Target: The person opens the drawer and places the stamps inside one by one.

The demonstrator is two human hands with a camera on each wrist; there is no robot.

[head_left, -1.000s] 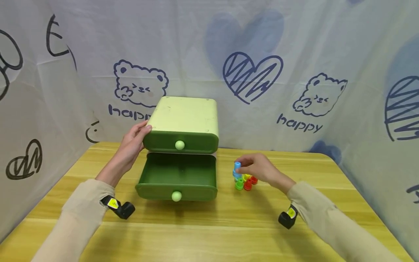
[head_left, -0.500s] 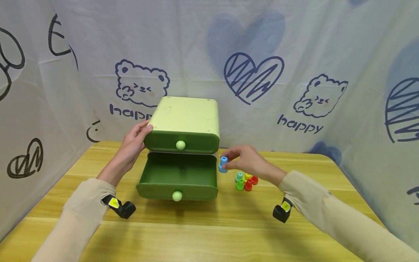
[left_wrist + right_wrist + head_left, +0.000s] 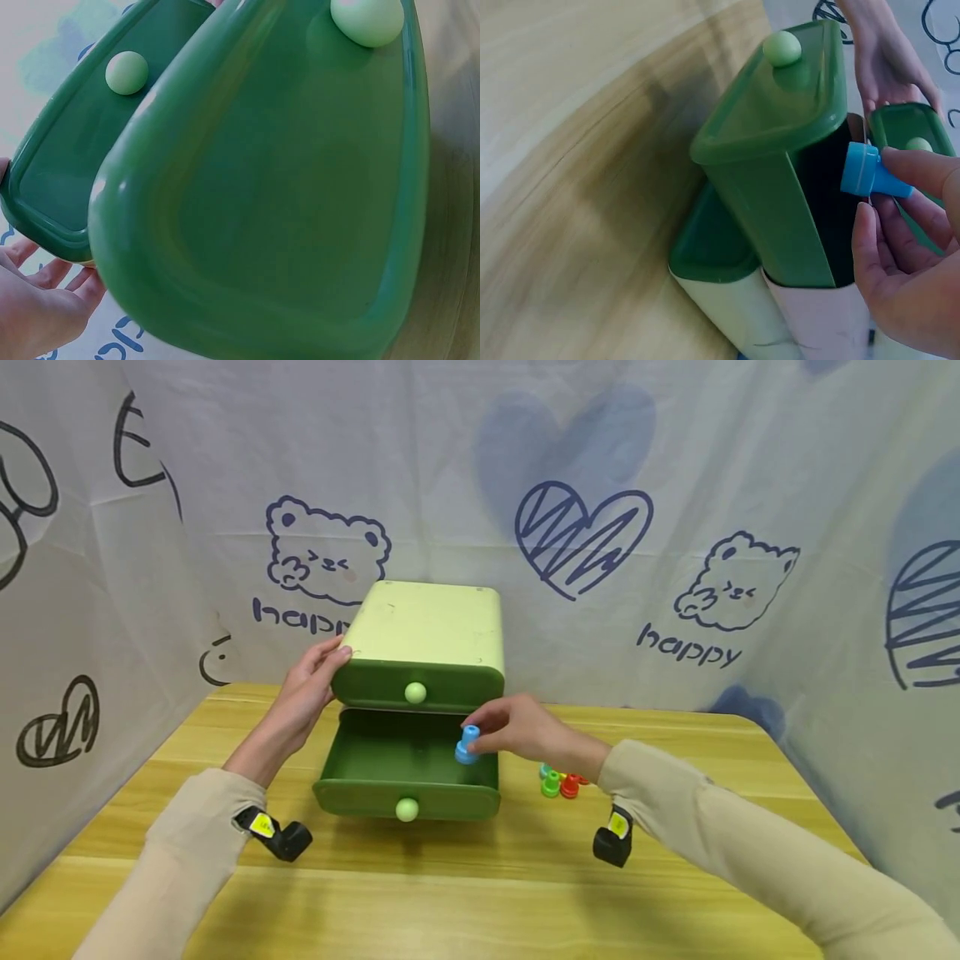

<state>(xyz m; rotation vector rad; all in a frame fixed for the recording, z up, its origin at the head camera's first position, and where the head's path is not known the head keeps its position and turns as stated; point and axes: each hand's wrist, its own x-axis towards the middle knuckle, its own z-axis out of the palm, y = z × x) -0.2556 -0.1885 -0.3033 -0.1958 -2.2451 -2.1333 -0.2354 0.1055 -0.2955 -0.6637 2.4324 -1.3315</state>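
Note:
A cream cabinet with green drawer fronts stands left of centre on the table. Its drawer below the top one is pulled out, and no object shows in the visible part. My left hand rests on the cabinet's upper left side, thumb near the front corner, fingers extended along the side. My right hand pinches a small blue toy stamp, wide base and narrower handle, between thumb and fingertips. The stamp is over the right part of the open drawer. In the right wrist view the blue stamp appears beside the drawer's opening.
Several similar small pieces, including a green one and a red one, stand on the wooden table right of the cabinet, partly behind my right forearm. Another green drawer front shows pushed in beneath the open drawer. A printed cloth hangs behind.
My right hand has lifted the blue stamp from the group of pieces and carried it left to over the open drawer. The left hand has stayed on the cabinet.

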